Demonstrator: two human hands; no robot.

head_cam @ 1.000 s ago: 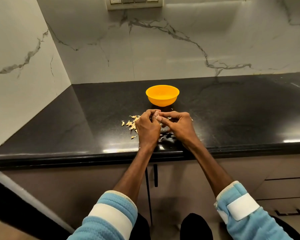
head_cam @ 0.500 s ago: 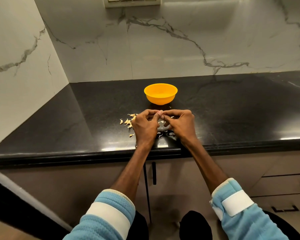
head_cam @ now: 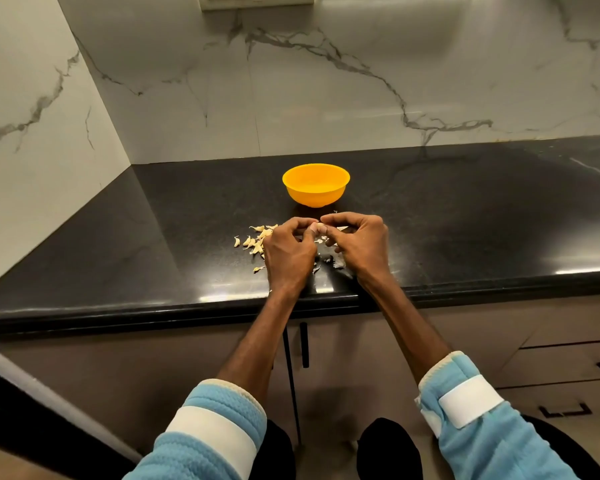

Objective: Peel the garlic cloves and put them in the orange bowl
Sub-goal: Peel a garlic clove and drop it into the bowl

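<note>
Above glossy black counter (head_cam: 465,220) — both hands (head_cam: 288,252) (head_cam: 362,245) pinch a small clove (head_cam: 317,229).

- Single head-worn view, looking forward and down across the desk (head_cam: 118,258) from its near edge.
- Wide angle, close: bowl (head_cam: 315,185) near frame centre, marble wall (head_cam: 326,98) ahead and left, cabinets (head_cam: 187,358) below.
- Sleeves (head_cam: 215,431) enter from the bottom edge.

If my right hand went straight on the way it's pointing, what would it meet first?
Probably the left hand, touching it at the garlic clove; beyond lies the orange bowl, though depth is unclear.
</note>
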